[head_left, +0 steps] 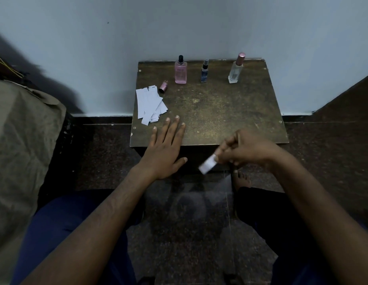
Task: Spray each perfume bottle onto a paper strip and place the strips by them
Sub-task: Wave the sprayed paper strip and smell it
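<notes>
Three perfume bottles stand along the back of a small dark table (210, 112): a pink bottle (180, 73) without its cap, a small blue bottle (204, 72), and a clear bottle (235, 70) with a pink cap. A loose pink cap (163, 87) lies left of the pink bottle. Several white paper strips (149, 104) are piled at the table's left edge. My left hand (166, 149) lies flat with straight fingers on the front left of the table, just right of the pile. My right hand (245, 150) pinches one blurred paper strip (207, 166) over the front edge.
A pale wall rises right behind the table. A cloth-covered bulk (24, 140) stands at the left. The dark floor (189, 223) lies below, with my knees and a bare foot (241, 178) under the table's front.
</notes>
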The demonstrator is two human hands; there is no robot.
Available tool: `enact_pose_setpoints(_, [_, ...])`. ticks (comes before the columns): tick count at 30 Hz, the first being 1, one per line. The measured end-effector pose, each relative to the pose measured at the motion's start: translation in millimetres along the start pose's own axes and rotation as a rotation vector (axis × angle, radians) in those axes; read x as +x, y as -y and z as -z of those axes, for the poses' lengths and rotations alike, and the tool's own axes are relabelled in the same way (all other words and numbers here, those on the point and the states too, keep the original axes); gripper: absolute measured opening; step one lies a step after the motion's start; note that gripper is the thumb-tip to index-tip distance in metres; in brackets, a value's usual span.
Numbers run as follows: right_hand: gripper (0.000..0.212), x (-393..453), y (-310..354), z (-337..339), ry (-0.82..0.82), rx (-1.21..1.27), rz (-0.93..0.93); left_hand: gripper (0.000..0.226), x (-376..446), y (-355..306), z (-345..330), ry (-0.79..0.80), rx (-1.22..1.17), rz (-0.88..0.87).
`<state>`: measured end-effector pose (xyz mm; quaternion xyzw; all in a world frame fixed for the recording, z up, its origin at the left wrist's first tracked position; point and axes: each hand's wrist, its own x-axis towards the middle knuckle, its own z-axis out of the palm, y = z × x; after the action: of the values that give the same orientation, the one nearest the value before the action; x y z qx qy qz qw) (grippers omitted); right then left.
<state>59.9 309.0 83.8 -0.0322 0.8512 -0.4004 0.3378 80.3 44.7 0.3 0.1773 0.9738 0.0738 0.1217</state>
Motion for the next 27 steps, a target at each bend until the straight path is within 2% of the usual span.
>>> enact_pose_setpoints(2, [0.008,-10.6,14.4,4.5,0.202,0.596,0.112,0.102,-0.2,0.5,0.6,-0.002,-0.002,-0.002])
enact_pose_setpoints(3, [0.009,-14.3,19.7,6.0,0.271,0.774,0.136,0.102,0.0,0.6,0.8,-0.002,-0.004,-0.004])
enact_pose_setpoints(4, [0.008,-12.6,20.1,6.7,0.276,0.791,0.125,0.102,0.1,0.7,1.5,0.002,-0.005,-0.006])
enact_pose_setpoints(5, [0.006,-9.2,17.5,5.4,0.193,0.632,0.085,0.103,-0.1,0.8,1.5,0.005,-0.007,-0.007])
enact_pose_setpoints(7, [0.006,-1.8,5.5,1.8,-0.02,-0.009,-0.012,0.104,-0.6,1.4,-0.2,-0.009,-0.015,-0.008])
enact_pose_setpoints(8, [0.006,0.1,2.3,0.8,-0.025,-0.106,-0.065,0.104,-0.6,1.2,0.3,-0.015,-0.017,-0.008])
enact_pose_setpoints(9, [0.006,-1.7,4.2,-0.5,0.027,-0.03,-0.062,0.104,-0.1,1.3,0.2,-0.014,-0.019,-0.007])
enact_pose_setpoints(12, [0.014,-8.8,14.8,2.4,0.316,0.667,0.026,0.104,1.2,0.9,0.0,0.003,0.003,-0.001])
enact_pose_setpoints(13, [0.016,-10.2,17.0,3.8,0.353,0.736,0.043,0.105,1.8,0.3,0.5,0.007,0.011,0.001])
enact_pose_setpoints(14, [0.014,-6.5,12.9,4.5,0.309,0.642,0.031,0.106,1.7,-0.2,1.0,0.012,0.004,0.004])
enact_pose_setpoints(16, [0.008,0.0,4.3,3.2,0.078,0.008,-0.007,0.105,0.8,-0.2,1.8,0.008,-0.018,0.005])
enact_pose_setpoints(17, [0.008,1.2,2.6,0.9,0.021,-0.164,-0.051,0.104,0.5,-0.2,1.9,0.008,-0.017,0.005])
enact_pose_setpoints(18, [0.006,1.0,1.9,-0.7,0.033,-0.143,-0.061,0.104,0.0,-0.4,3.2,0.011,-0.013,0.005])
enact_pose_setpoints(19, [0.006,-1.4,4.7,-1.9,0.1,0.024,-0.031,0.103,-0.3,-0.8,4.2,0.016,-0.012,0.007])
enact_pose_setpoints(21, [0.008,-6.8,14.4,-0.9,0.294,0.519,0.038,0.1,-0.2,-1.9,5.2,0.02,0.008,0.006])
enact_pose_setpoints(22, [0.01,-7.6,17.3,-0.3,0.345,0.664,0.059,0.1,-0.2,-2.6,5.5,0.026,0.025,0.006])
enact_pose_setpoints(23, [0.011,-7.2,18.8,-0.1,0.351,0.695,0.06,0.1,0.1,-2.8,5.4,0.029,0.028,0.007])
enact_pose_setpoints(24, [0.01,-2.7,14.8,-1.2,0.287,0.601,0.036,0.101,0.2,-2.4,4.8,0.027,0.017,0.008])
enact_pose_setpoints(27, [0.008,5.9,2.1,-5.4,-0.041,-0.077,-0.043,0.105,-0.4,-0.5,3.1,0.011,0.0,0.008])
